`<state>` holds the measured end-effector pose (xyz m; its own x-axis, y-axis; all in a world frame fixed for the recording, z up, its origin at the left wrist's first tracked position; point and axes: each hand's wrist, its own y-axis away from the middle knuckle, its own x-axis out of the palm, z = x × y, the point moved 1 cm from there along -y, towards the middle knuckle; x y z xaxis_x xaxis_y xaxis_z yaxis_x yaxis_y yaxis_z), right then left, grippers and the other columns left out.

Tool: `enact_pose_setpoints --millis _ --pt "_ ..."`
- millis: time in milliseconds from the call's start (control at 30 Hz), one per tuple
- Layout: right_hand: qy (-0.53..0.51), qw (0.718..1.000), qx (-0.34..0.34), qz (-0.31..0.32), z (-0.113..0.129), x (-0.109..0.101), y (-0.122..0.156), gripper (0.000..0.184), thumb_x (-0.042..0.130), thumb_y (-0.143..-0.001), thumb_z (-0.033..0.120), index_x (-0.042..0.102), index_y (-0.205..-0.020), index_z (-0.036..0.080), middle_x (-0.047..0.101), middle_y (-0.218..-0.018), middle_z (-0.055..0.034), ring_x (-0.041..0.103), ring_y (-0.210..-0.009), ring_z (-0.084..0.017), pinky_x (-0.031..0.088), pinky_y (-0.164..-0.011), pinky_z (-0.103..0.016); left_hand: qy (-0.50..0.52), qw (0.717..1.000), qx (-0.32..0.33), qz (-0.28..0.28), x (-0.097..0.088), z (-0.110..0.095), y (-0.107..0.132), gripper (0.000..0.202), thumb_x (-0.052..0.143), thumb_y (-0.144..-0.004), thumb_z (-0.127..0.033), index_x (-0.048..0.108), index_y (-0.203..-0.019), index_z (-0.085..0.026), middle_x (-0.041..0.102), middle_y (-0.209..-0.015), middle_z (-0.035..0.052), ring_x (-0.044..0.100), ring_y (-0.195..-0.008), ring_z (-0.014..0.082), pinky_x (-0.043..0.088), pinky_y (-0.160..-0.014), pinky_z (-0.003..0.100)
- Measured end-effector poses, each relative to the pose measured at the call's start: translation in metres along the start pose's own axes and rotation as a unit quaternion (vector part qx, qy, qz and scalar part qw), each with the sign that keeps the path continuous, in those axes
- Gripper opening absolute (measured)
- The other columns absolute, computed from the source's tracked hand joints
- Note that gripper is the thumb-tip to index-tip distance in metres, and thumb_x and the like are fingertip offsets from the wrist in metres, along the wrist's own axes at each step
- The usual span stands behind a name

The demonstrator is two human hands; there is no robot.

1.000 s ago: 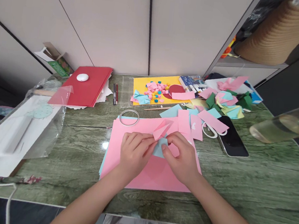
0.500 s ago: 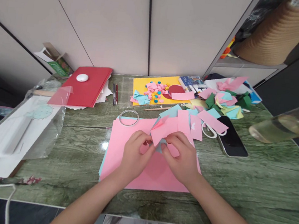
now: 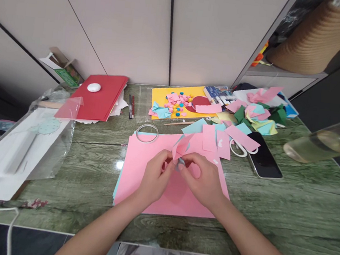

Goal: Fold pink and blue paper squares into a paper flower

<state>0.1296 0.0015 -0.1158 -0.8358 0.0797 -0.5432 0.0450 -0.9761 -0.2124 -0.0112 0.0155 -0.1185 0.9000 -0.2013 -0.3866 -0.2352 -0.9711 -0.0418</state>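
Observation:
Between my hands is a folded piece of pink and blue paper (image 3: 182, 146), its pink folds standing up above the fingertips. My left hand (image 3: 157, 176) pinches its lower left side between thumb and fingers. On the other side my right hand (image 3: 203, 176) is closed on the lower right, where a bit of blue-grey paper shows. The fingers hide the bottom of the folded paper. Both hands are over a stack of pink paper sheets (image 3: 139, 185) with light blue edges below. A thin ring (image 3: 146, 141) lies on the stack's far left corner.
White-handled scissors (image 3: 238, 151) lie partly under pink strips, beside a phone (image 3: 265, 157). A clear bottle (image 3: 318, 140) leans into view at right. Behind are a yellow sheet (image 3: 158, 95) with small coloured pieces and paper scraps (image 3: 258, 117). Red folders (image 3: 99, 103) lie at left.
The pink folds have drawn in and now stand narrower and more upright. My hands have come closer together, the right one moving left around the paper's base.

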Motion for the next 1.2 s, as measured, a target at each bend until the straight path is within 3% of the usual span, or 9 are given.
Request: enact_pose_setpoints --millis 233,433,567,833,1200 --pt "-0.045 0.998 0.03 -0.034 -0.0019 0.0017 -0.0001 0.009 0.053 -0.08 0.021 0.06 -0.075 0.02 0.064 -0.074 0.0003 0.056 -0.071 -0.015 0.042 -0.068 -0.03 0.018 1.0 0.001 -0.009 0.0026 0.0032 0.0017 0.016 0.042 -0.088 -0.027 0.054 -0.082 -0.018 0.056 -0.075 0.0005 0.051 -0.068 0.0135 0.038 -0.062 0.025" --pt "-0.102 0.992 0.05 -0.059 -0.0015 0.0038 -0.0006 0.008 0.055 -0.079 0.021 0.06 -0.073 0.02 0.06 -0.073 -0.0003 0.053 -0.069 -0.015 0.041 -0.062 -0.027 0.09 0.995 -0.044 -0.03 0.0018 0.0086 -0.0034 0.007 0.051 -0.079 -0.019 0.058 -0.082 -0.017 0.06 -0.078 0.0017 0.055 -0.074 0.0149 0.042 -0.066 0.024" --pt "-0.11 0.99 0.066 -0.051 -0.0019 0.0046 -0.0017 0.013 0.053 -0.081 0.023 0.058 -0.069 0.02 0.057 -0.066 0.0011 0.048 -0.062 -0.013 0.038 -0.056 -0.026 0.125 0.99 -0.069 -0.015 0.0021 0.0086 -0.0045 0.011 0.056 -0.078 -0.026 0.061 -0.079 -0.015 0.061 -0.074 0.0019 0.055 -0.072 0.0152 0.043 -0.067 0.025" --pt "-0.075 0.996 0.023 -0.051 -0.0027 0.004 0.0002 0.012 0.053 -0.082 0.023 0.058 -0.072 0.02 0.058 -0.072 -0.0003 0.049 -0.069 -0.015 0.039 -0.065 -0.029 0.161 0.984 -0.077 -0.022 0.0028 0.0089 -0.0032 0.021 0.062 -0.075 -0.032 0.068 -0.083 -0.014 0.066 -0.075 0.0042 0.058 -0.076 0.018 0.045 -0.069 0.027" --pt "-0.051 0.998 0.006 -0.041 -0.0032 0.003 0.0008 0.013 0.051 -0.084 0.023 0.058 -0.074 0.021 0.06 -0.073 -0.0009 0.051 -0.073 -0.017 0.039 -0.069 -0.031 0.16 0.984 -0.075 -0.028 0.0027 0.0075 -0.0032 0.018 0.061 -0.075 -0.029 0.069 -0.083 -0.014 0.067 -0.075 0.004 0.059 -0.073 0.0174 0.046 -0.068 0.027"
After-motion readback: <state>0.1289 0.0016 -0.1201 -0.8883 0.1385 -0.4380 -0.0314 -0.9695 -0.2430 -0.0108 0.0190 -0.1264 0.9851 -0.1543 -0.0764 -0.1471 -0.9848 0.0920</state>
